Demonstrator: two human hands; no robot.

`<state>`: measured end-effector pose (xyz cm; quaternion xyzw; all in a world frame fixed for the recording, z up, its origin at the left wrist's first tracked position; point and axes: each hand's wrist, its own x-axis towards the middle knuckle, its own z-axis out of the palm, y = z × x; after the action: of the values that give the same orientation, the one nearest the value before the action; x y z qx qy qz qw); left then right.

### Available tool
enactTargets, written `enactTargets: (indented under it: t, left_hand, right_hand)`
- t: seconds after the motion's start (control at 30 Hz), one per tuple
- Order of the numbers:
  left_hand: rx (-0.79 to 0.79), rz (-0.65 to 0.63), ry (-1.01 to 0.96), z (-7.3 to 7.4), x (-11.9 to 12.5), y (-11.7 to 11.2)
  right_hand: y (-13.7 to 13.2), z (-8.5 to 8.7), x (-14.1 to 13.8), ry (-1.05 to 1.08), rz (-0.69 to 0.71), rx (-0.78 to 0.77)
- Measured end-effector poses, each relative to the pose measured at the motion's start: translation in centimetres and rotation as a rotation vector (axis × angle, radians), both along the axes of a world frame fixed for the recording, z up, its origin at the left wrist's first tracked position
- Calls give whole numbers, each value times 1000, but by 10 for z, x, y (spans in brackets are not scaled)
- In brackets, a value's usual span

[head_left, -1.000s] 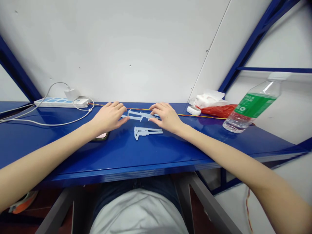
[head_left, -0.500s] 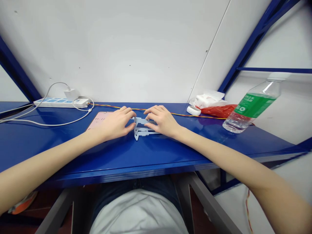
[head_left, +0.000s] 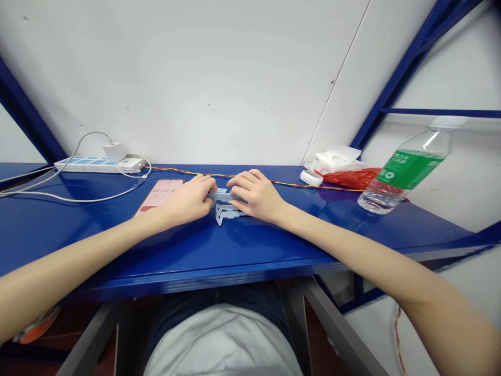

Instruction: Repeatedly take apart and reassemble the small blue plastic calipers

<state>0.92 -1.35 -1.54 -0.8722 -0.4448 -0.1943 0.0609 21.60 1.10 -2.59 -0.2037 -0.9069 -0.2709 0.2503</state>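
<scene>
Blue worktop (head_left: 250,245) under a white wall. The left hand (head_left: 188,201) and right hand (head_left: 254,196) sat close together, both pinching the upper caliper (head_left: 222,196) just above a second caliper (head_left: 225,213) lying flat, with a phone (head_left: 158,196) beside the left wrist and a water bottle (head_left: 407,169) well off right.

Phone (head_left: 158,195) left, bottle (head_left: 403,169) right

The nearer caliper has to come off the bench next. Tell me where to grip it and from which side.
Grip the nearer caliper at its jaw end, the only part showing; its beam runs right under the right hand. It lies flat on the blue bench, so pinch its thin edges from the front left, likely with the left hand, now holding the other caliper.
</scene>
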Motion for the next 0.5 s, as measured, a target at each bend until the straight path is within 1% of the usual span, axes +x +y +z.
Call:
enactTargets:
  t: [0.07, 0.13, 0.2, 0.27, 0.3, 0.37, 0.47, 0.5]
  left_hand:
    - [8, 16, 10, 0, -3, 1]
    - [41, 68, 34, 0, -9, 4]
    - [107, 132, 73, 0, -17, 8]
    - [146, 165, 112, -1, -23, 13]
    - [153, 156, 135, -1, -25, 14]
    - [146, 81, 190, -2, -23, 12]
    - [123, -58, 276, -3, -14, 3]
    - [127, -60, 288, -3, -11, 1]
  right_hand:
    - [3, -1, 2, 21, 10, 25]
    - [7, -2, 6, 41, 0, 26]
    - [12, -2, 11, 72, -37, -3]
    - [16, -2, 16, 117, -80, -45]
    - [16, -2, 17, 135, -96, -67]
    - [16, -2, 18, 148, -103, -111]
    - [10, -2, 15, 122, -66, -165]
    - [8, -2, 13, 119, -54, -181]
